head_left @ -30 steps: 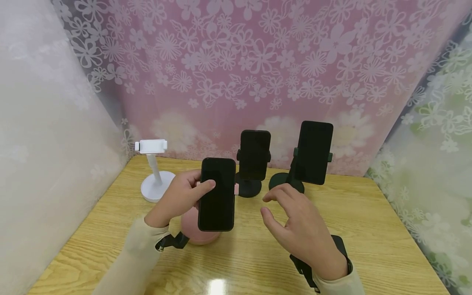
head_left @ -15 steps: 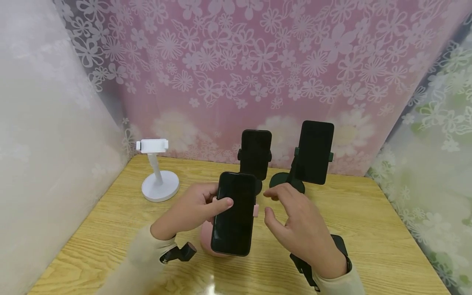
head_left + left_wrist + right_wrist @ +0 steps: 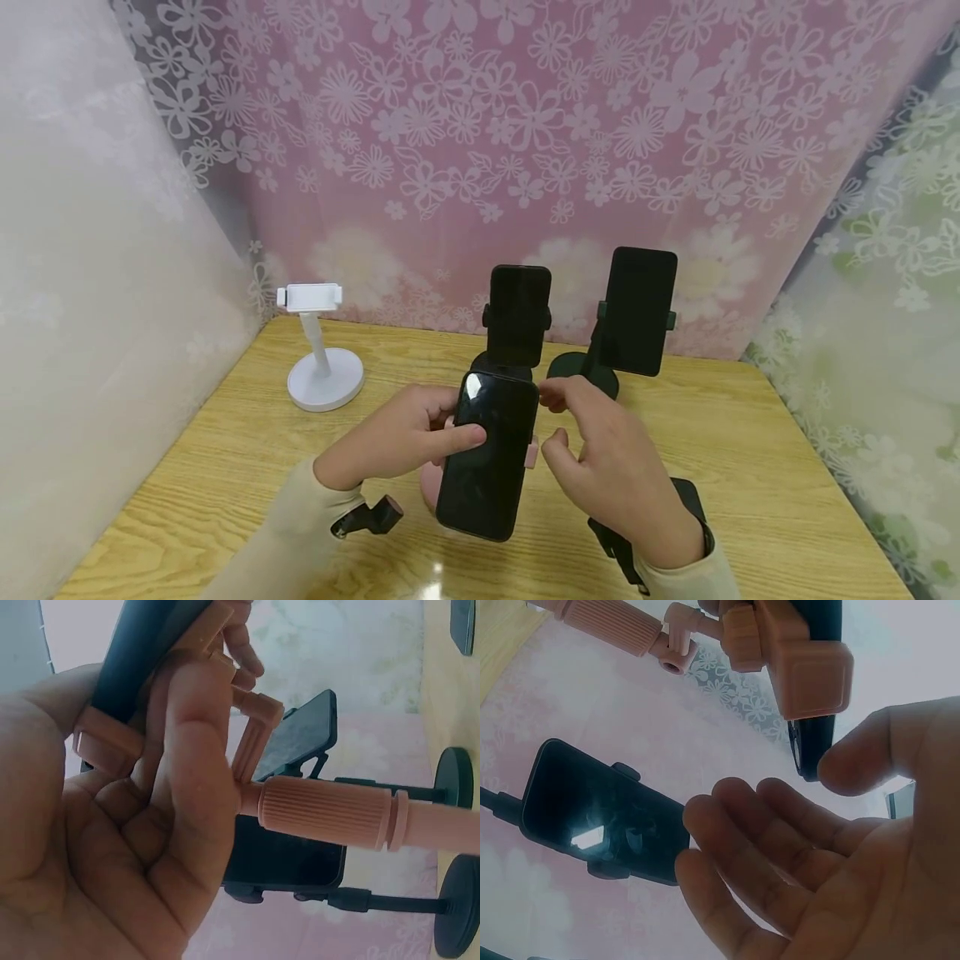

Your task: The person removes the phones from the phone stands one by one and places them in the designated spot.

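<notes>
My left hand (image 3: 408,433) grips a black phone (image 3: 491,479) in a pink phone stand, the thumb lying across the screen and the other fingers curled behind the holder. The phone leans to the right, its top close below the middle black stand. Beside it shows the pink clamp (image 3: 532,452); the pink base (image 3: 431,485) is mostly hidden. In the left wrist view the ribbed pink stem (image 3: 326,812) runs from the holder. My right hand (image 3: 607,458) is just right of the phone, fingers loosely bent and holding nothing; its thumb (image 3: 859,754) appears close to the phone's lower end.
Behind stand a black stand with a phone (image 3: 519,315) and a dark green stand with a larger phone (image 3: 639,310). A white phone stand (image 3: 321,377) without a phone is at the back left. Another dark phone (image 3: 688,498) lies by my right wrist. Patterned curtains (image 3: 450,167) enclose the wooden table (image 3: 765,467).
My left hand has moved right and toward me with the phone and pink stand, and the phone has tilted. The right hand has barely moved; the phone is now close beside it.
</notes>
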`<state>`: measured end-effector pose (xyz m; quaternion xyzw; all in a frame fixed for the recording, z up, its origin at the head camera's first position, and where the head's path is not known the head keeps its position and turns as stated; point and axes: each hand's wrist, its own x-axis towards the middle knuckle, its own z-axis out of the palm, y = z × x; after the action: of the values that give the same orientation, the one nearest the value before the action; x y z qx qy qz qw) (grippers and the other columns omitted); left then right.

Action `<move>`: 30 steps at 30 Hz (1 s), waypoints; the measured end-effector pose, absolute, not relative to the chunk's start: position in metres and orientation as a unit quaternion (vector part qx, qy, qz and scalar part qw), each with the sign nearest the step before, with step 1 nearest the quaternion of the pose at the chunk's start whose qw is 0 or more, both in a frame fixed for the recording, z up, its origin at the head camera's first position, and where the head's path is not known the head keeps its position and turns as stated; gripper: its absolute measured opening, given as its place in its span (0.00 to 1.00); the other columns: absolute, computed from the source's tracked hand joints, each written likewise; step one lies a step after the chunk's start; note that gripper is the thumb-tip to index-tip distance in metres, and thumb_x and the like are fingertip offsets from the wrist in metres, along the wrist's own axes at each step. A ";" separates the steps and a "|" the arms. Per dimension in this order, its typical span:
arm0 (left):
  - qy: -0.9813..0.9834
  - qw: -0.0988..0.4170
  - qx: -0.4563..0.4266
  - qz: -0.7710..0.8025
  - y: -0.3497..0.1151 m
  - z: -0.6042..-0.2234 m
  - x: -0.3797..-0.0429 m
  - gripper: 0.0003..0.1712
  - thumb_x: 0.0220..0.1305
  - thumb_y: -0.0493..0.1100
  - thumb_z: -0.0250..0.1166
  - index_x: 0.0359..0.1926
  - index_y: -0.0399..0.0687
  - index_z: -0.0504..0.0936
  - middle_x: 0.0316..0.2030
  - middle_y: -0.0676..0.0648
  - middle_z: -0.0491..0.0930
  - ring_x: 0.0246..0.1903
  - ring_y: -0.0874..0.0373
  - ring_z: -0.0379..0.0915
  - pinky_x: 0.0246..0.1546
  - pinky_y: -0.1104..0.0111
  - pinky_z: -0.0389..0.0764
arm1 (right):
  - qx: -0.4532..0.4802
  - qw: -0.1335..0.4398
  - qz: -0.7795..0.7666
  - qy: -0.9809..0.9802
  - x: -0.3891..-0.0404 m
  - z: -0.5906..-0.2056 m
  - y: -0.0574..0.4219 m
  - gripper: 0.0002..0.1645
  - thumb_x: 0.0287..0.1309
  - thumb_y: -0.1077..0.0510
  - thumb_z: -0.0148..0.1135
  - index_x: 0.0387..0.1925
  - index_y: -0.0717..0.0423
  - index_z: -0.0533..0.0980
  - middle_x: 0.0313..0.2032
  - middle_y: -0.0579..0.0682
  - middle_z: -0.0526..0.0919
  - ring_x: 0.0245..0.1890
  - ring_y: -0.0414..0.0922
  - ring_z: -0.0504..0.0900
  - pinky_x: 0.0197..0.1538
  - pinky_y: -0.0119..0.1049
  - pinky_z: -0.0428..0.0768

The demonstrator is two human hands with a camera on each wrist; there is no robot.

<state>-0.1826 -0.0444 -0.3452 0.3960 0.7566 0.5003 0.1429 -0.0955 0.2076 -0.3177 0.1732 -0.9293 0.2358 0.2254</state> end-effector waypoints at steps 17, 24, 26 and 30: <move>0.791 0.092 0.399 0.454 -0.071 -0.332 -0.185 0.22 0.71 0.52 0.68 0.61 0.54 0.77 0.36 0.59 0.84 0.37 0.62 0.81 0.38 0.64 0.84 | 0.163 0.185 0.269 -0.931 -0.096 -0.324 0.194 0.27 0.69 0.56 0.62 0.67 0.51 0.71 0.48 0.42 0.83 0.43 0.35 0.79 0.45 0.38 0.84; 0.779 0.071 0.442 0.440 -0.077 -0.328 -0.185 0.12 0.71 0.50 0.69 0.52 0.57 0.81 0.38 0.60 0.85 0.39 0.64 0.83 0.37 0.65 0.85 | 0.146 0.157 0.268 -0.939 -0.094 -0.325 0.187 0.39 0.63 0.59 0.64 0.73 0.51 0.62 0.41 0.42 0.83 0.35 0.33 0.78 0.39 0.33 0.82; 0.778 0.066 0.449 0.435 -0.077 -0.328 -0.186 0.07 0.71 0.50 0.69 0.45 0.59 0.82 0.37 0.61 0.85 0.37 0.64 0.83 0.37 0.65 0.85 | 0.147 0.153 0.267 -0.940 -0.094 -0.325 0.186 0.44 0.62 0.59 0.64 0.76 0.49 0.58 0.39 0.42 0.82 0.33 0.32 0.78 0.36 0.31 0.81; 0.774 0.071 0.450 0.440 -0.077 -0.328 -0.185 0.05 0.71 0.51 0.70 0.41 0.61 0.83 0.36 0.61 0.86 0.36 0.64 0.83 0.37 0.65 0.85 | 0.153 0.133 0.270 -0.941 -0.093 -0.324 0.185 0.51 0.62 0.61 0.63 0.81 0.40 0.51 0.33 0.39 0.79 0.25 0.30 0.74 0.26 0.29 0.76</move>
<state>-0.1845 -0.0766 -0.3284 0.4504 0.7738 0.4396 0.0706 -0.0931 0.1848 -0.3236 0.1528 -0.9412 0.2702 0.1333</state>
